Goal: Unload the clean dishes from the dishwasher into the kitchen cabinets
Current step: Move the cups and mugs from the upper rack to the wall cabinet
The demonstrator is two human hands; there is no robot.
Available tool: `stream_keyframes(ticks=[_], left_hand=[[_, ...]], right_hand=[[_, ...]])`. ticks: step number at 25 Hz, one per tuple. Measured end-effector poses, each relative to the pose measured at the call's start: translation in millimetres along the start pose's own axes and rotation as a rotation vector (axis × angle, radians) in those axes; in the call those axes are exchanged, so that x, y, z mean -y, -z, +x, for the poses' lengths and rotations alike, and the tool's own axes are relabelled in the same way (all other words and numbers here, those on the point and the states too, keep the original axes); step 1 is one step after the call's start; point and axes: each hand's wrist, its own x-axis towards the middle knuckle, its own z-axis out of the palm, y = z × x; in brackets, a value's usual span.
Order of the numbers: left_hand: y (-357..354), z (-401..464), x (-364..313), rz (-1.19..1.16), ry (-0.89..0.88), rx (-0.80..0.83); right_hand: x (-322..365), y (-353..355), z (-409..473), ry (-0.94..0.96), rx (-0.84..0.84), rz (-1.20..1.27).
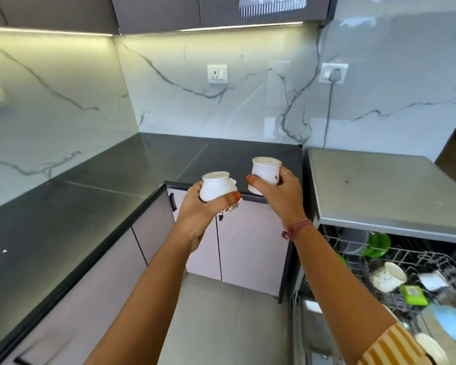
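Above the worktop's [95,206] inner corner, near the front edge, two white cups held up in the air, both upside down, bases up, axes roughly upright w/ a slight tilt. Left hand [195,214] wraps the left cup [216,188], fingers and thumb curled round its belly. Right hand [279,196] grips the right cup [265,171], thumb on the near side, fingers round the far side. Cups just beside each other, not touching. Low on the right, the dishwasher rack [406,280] is pulled out: a speckled mug [387,276] on its side, green bowl [377,243], blue item [450,322], blurred.
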Motion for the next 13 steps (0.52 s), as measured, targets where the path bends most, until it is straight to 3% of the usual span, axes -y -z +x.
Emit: stream_keyframes(ticks=[6, 13], left_hand=[[37.6, 97.9, -30.0, -0.004, -0.07, -0.032], [43.7, 243.9, -90.2, -0.003, -0.192, -0.109]], right_hand=[[9.2, -39.9, 90.1, 0.005, -0.013, 0.06], [61.2, -92.1, 240.4, 0.132, 0.085, 0.076]])
